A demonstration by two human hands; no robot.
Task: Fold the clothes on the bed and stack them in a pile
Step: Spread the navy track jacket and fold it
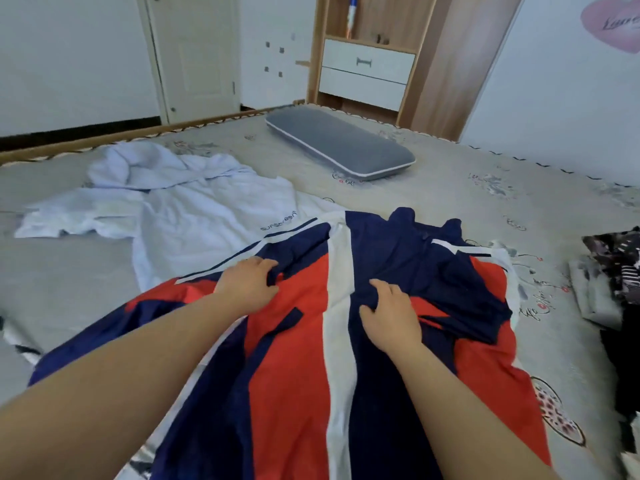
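I see my left hand (250, 283) and right hand (389, 311) pinching folds of the red, navy and white jacket (311, 341) spread along the bed's (433, 188) near edge.

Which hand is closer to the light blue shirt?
Left. The left hand grips the jacket right beside the light blue shirt. The right hand grips the jacket's middle, farther from it.

White walls (69, 57), door (197, 53), wooden shelf unit (367, 60).
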